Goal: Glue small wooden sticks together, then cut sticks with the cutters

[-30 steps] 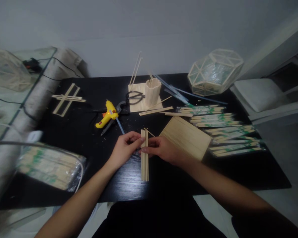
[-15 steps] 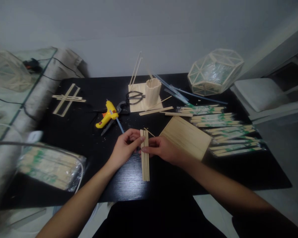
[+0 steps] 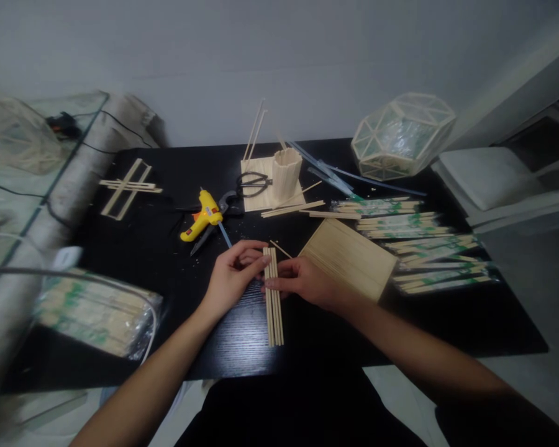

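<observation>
A small bundle of thin wooden sticks (image 3: 274, 310) lies lengthwise on the black table (image 3: 177, 273), pointing toward me. My left hand (image 3: 235, 276) pinches the bundle's upper part from the left, fingers closed on it. From the right, my right hand (image 3: 305, 282) grips the same sticks near their top. A flat panel of glued sticks (image 3: 349, 256) lies just right of my right hand. One loose thin stick (image 3: 280, 249) rests above the bundle.
A yellow glue gun (image 3: 201, 223) and black scissors (image 3: 251, 182) lie behind my hands. A stick cup (image 3: 286, 172) stands on a wooden square. Wrapped chopsticks (image 3: 419, 248) spread at right, a bagged pack (image 3: 93, 313) at left, a geometric frame (image 3: 403, 133) at back right.
The stick bundle has slid slightly toward me and tilted a little, its lower end now further right. Both hands stay on it in nearly the same place.
</observation>
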`<state>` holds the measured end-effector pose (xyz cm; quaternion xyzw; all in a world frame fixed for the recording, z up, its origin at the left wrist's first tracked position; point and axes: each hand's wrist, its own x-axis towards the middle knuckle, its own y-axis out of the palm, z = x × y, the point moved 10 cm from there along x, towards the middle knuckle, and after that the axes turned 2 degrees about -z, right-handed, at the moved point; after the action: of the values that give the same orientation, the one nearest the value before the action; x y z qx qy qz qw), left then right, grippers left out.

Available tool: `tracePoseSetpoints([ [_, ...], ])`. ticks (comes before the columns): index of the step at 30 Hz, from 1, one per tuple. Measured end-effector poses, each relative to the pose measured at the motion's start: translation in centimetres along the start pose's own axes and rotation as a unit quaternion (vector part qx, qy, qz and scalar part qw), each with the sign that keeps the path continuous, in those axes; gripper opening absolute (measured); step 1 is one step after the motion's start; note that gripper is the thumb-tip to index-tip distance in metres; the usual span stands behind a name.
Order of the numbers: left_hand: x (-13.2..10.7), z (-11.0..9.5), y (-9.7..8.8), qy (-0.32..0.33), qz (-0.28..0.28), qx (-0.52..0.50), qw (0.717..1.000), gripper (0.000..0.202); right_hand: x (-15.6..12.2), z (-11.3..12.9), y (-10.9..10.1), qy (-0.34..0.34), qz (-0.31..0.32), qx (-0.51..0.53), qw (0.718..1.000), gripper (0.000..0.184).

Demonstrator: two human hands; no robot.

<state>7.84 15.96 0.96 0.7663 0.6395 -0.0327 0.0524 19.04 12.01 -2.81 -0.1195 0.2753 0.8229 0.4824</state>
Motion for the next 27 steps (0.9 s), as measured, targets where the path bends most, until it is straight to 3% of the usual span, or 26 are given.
tracePoseSetpoints([
  [27,-0.1,1.1,0.4,-0.038,0.032,0.016,0.999,0.037,-0.1,0.1,0.5,0.004,0.041,-0.019,0.999,0.037],
])
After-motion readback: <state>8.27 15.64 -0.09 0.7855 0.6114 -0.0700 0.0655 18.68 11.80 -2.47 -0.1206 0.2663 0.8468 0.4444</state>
